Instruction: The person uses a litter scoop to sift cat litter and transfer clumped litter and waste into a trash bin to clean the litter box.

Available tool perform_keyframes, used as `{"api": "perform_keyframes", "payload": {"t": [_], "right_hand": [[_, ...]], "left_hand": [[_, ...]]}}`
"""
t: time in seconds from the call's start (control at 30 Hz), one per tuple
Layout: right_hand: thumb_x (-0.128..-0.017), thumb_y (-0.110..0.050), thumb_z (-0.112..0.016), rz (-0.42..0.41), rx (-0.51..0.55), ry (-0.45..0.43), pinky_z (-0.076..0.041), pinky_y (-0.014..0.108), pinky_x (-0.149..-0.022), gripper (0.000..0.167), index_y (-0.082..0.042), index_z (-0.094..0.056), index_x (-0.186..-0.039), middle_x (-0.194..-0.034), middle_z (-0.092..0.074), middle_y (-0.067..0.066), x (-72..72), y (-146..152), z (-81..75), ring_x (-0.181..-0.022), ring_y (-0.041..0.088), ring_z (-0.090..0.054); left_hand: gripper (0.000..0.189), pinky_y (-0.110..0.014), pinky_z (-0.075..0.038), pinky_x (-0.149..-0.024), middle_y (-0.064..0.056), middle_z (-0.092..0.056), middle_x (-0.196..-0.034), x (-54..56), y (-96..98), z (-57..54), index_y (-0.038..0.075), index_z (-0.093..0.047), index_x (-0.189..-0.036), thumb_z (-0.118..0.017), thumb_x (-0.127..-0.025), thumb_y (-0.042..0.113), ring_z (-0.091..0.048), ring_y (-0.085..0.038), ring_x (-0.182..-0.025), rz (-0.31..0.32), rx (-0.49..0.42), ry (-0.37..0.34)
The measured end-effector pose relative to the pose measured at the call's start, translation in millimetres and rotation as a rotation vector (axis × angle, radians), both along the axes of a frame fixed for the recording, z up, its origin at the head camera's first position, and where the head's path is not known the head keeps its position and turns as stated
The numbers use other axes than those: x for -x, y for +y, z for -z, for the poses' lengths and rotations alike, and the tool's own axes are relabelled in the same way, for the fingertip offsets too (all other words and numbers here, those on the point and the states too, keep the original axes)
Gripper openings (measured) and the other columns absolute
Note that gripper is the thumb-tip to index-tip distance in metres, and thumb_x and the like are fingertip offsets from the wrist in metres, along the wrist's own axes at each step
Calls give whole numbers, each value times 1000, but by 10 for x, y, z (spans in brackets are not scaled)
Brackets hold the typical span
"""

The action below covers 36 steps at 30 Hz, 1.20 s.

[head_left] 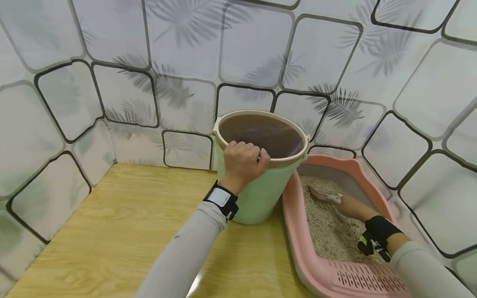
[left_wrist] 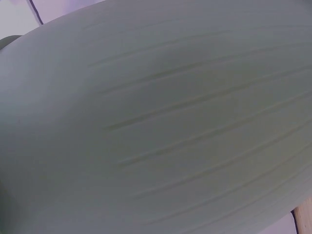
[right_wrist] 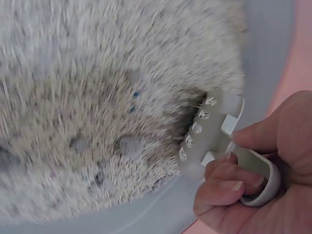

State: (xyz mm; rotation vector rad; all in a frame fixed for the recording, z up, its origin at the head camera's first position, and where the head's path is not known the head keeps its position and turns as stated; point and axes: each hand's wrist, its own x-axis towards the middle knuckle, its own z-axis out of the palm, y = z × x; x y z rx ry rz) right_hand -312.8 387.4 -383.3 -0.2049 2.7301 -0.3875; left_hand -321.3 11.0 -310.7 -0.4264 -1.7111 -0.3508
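My left hand (head_left: 244, 163) grips the cream rim ring (head_left: 257, 111) of a light green trash bin (head_left: 257, 198), fingers curled over its near edge. A dark brown liner (head_left: 261, 132) covers the inside of the bin. Ribbed bin wall (left_wrist: 170, 122) fills the left wrist view, where the left hand is hidden. At the right, my right hand (head_left: 348, 206) holds a pale litter scoop (head_left: 324, 195) by its handle. In the right wrist view the slotted head of the scoop (right_wrist: 204, 131) dips into the grainy cat litter (right_wrist: 97, 122), beside the grey inner wall.
A pink litter box (head_left: 294, 215) stands right of the bin, with a slotted front ledge (head_left: 365, 277). Both are on a wood-look floor (head_left: 130, 231). Patterned walls (head_left: 190, 45) rise close behind and on both sides. Small clumps (right_wrist: 129, 146) show in the litter.
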Motion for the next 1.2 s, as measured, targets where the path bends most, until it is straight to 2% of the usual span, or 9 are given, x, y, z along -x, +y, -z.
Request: {"api": "perform_keyframes", "payload": {"t": [0.1,0.2,0.43,0.57,0.7,0.83,0.93,1.03,1.2], "right_hand": [[-93,-5,-35,36,91,76,-33,32,-59,15,-1,-41,-81,-70,-38,6,-217,29,-86,-59,16,-34],[-96,-8,-34,70,110,155,-32,29,-53,16,-3,-43,-83,-67,-36,0,-486,34,-181,-55,12,-33],[-98,-12,-35,156,63,266,-34,31,-52,32,11,-46,-116,-70,-45,5,-952,-86,-282,-56,15,-40],[-100,-15,-34,218,42,319,-39,34,-57,47,18,-34,-133,-89,-56,23,-1093,-145,-308,-66,22,-49],[-101,-17,-34,267,76,358,-43,39,-65,55,19,-23,-140,-111,-52,36,-1165,-203,-310,-79,32,-54],[-102,-19,-33,301,134,410,-47,47,-69,57,19,-19,-142,-119,-47,42,-1158,-253,-293,-89,45,-57],[-102,-20,-30,322,174,439,-46,42,-59,57,18,-16,-143,-116,-47,43,-1135,-267,-306,-78,41,-58],[-102,-19,-29,319,238,476,-41,32,-51,55,17,-18,-143,-108,-48,38,-1098,-249,-324,-68,26,-53],[-102,-18,-30,298,247,533,-42,32,-49,60,11,-9,-149,-118,-45,43,-1035,-179,-327,-72,29,-54]], "left_hand": [[41,-31,-32,-49,3,-35,-41,-9,-9,-8,16,-38,-42,-47,-82,24,-41,-17,-40,-4,-2,-11],[41,-31,-33,-50,3,-37,-41,-17,-4,-6,16,-39,-43,-46,-82,24,-43,-17,-40,1,-5,-22],[42,-32,-32,-50,4,-36,-41,-10,-38,29,16,-39,-42,-46,-83,25,-41,-17,-40,9,-14,-32],[42,-31,-33,-49,4,-36,-41,-13,-35,27,16,-39,-42,-45,-83,25,-42,-16,-40,7,-6,-20],[42,-31,-34,-50,4,-38,-41,-23,-24,17,16,-39,-42,-45,-83,25,-44,-16,-40,7,-2,-19],[42,-30,-34,-50,4,-38,-41,-22,-17,18,17,-40,-42,-45,-83,26,-44,-16,-40,-1,-2,-14],[42,-30,-34,-50,5,-38,-41,-21,-8,21,17,-39,-42,-46,-82,26,-44,-15,-40,1,-1,-5],[41,-31,-34,-50,5,-38,-41,-16,-1,23,17,-40,-42,-47,-82,26,-44,-15,-41,5,-1,-6],[42,-31,-33,-50,4,-37,-41,-14,-4,26,17,-39,-42,-46,-83,26,-42,-16,-40,-2,-3,-18]]}}
